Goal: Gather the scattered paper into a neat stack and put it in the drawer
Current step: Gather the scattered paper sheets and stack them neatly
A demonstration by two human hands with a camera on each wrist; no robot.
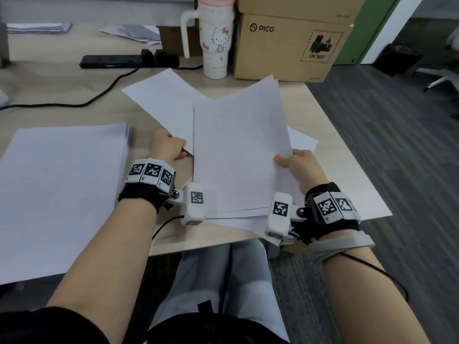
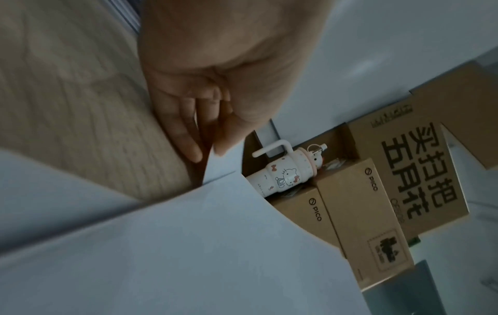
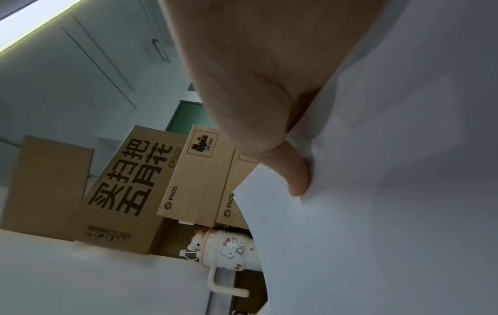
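The right hand [image 1: 299, 167] pinches the right edge of a small bundle of sheets [image 1: 238, 150], thumb on top, and the left hand [image 1: 166, 145] grips a skewed sheet [image 1: 164, 100] at its near corner. The bundle's long axis runs away from the person, while the skewed sheet fans out to the far left, nearer the left hand. The neat stack [image 1: 59, 189] lies on the desk [image 1: 323, 135] just left of the left hand, so I judge that the gathered sheets must travel leftward.
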